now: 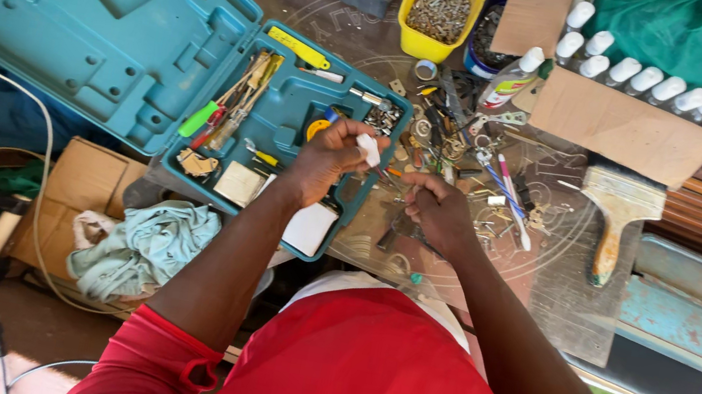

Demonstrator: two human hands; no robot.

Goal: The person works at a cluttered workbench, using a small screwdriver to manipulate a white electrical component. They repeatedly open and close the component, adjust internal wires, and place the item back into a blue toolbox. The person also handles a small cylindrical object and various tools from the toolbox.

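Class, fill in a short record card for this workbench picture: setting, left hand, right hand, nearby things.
Setting: cluttered worktable seen from above
Left hand: pinches a small white piece
Right hand: closed, fingers curled; contents hidden
Nearby: open teal tool case, yellow tub of screws, paintbrush, cardboard box of white-capped bottles

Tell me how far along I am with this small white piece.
Done: the tool case lies open. In hand: your left hand pinches the white piece beside your right hand, closed over something too small to tell. Left: loose small parts cover the table.
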